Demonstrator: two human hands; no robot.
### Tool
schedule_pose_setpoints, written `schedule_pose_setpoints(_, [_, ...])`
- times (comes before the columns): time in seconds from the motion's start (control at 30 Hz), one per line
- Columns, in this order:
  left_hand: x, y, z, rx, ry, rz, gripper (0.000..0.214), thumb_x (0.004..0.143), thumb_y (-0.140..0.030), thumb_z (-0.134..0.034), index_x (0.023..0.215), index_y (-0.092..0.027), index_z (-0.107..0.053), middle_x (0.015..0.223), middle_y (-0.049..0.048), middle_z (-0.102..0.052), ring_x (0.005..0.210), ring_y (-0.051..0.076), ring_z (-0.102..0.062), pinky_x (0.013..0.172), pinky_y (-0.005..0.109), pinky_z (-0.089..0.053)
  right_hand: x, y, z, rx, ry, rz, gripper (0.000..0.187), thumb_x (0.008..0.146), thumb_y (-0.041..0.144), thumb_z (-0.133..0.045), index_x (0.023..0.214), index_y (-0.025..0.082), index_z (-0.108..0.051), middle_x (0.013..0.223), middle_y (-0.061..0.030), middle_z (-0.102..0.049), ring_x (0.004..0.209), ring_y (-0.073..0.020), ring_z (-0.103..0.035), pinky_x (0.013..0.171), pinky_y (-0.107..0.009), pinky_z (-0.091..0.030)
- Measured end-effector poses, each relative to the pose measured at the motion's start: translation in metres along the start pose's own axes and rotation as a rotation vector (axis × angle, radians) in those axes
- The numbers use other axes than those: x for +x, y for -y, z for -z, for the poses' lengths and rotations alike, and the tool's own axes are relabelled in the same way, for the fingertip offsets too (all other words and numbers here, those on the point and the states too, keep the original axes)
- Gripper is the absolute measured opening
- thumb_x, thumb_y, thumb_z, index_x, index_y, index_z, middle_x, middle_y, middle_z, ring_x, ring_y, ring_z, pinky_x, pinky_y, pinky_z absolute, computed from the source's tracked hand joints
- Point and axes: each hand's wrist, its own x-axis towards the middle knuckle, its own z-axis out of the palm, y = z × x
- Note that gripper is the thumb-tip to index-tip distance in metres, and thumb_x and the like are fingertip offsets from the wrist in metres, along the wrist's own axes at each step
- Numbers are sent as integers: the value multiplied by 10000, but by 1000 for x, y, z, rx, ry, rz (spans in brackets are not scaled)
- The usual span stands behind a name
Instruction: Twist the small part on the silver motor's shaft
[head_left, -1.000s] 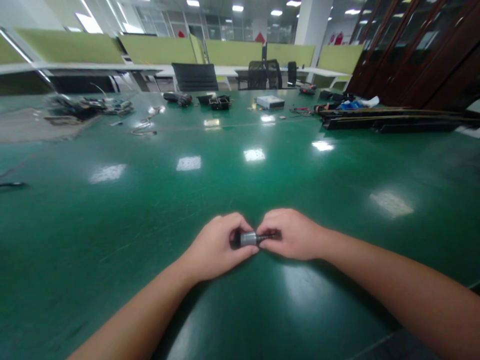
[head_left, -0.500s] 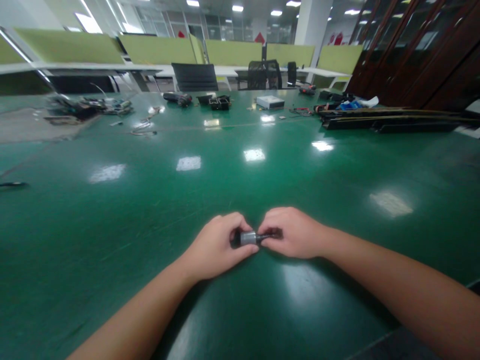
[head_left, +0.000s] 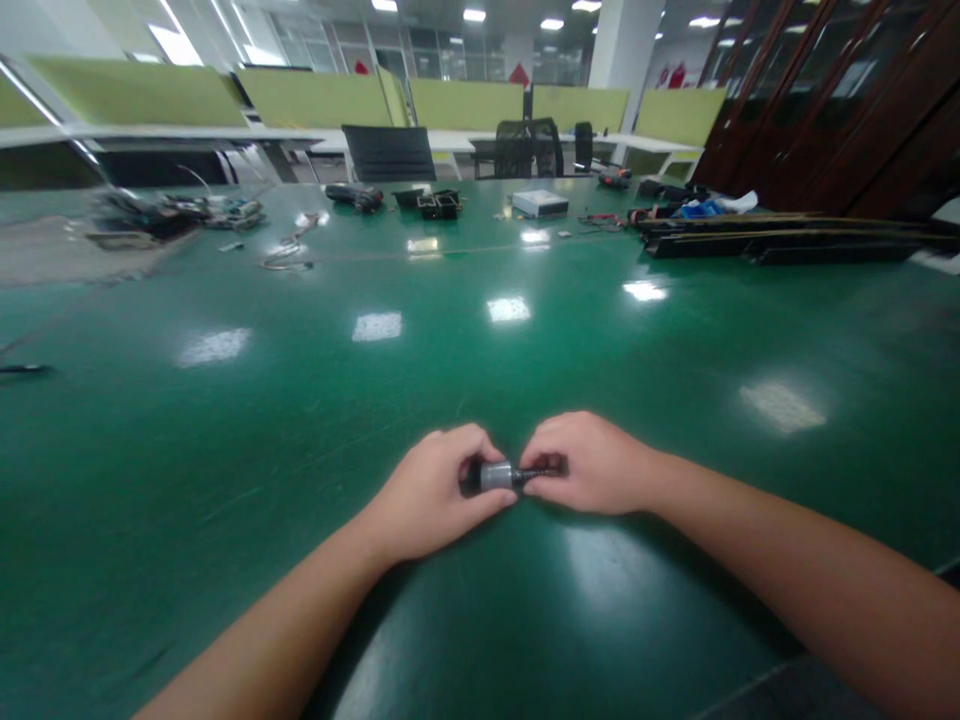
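A small black-and-grey cylinder (head_left: 495,475) lies sideways between my two hands, low over the green table (head_left: 262,430). It has a dark left end, a grey band in the middle and a narrow dark shaft pointing right; its exact kind is unclear. My left hand (head_left: 431,492) is closed around the thick part, thumb below and fingers above. With bent fingers and thumb, my right hand (head_left: 589,465) pinches the thin shaft. Fingers partly hide both ends of the cylinder.
At the back stand a power tool (head_left: 354,197), black metal parts (head_left: 439,204) and a silver box-shaped drive (head_left: 540,204). Circuit boards and scrap (head_left: 180,212) lie far left. Long black strips (head_left: 780,242) are stacked far right. A thin dark object (head_left: 26,369) rests at the left edge.
My right hand has shifted very slightly upward and to the right along the shaft. The left hand and the cylinder stay almost in place.
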Motion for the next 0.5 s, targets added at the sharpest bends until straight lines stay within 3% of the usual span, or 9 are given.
schedule_pose_setpoints(0.5, [0, 0, -1, -19, 1, 10, 239, 800, -403, -759, 906, -213, -659, 797, -23, -641, 701, 165, -575, 633, 280, -388, -5, -8, 14, 6, 74, -46, 64, 794, 215, -723, 845, 176, -720, 799, 0, -697, 732, -123, -596, 679, -237, -428])
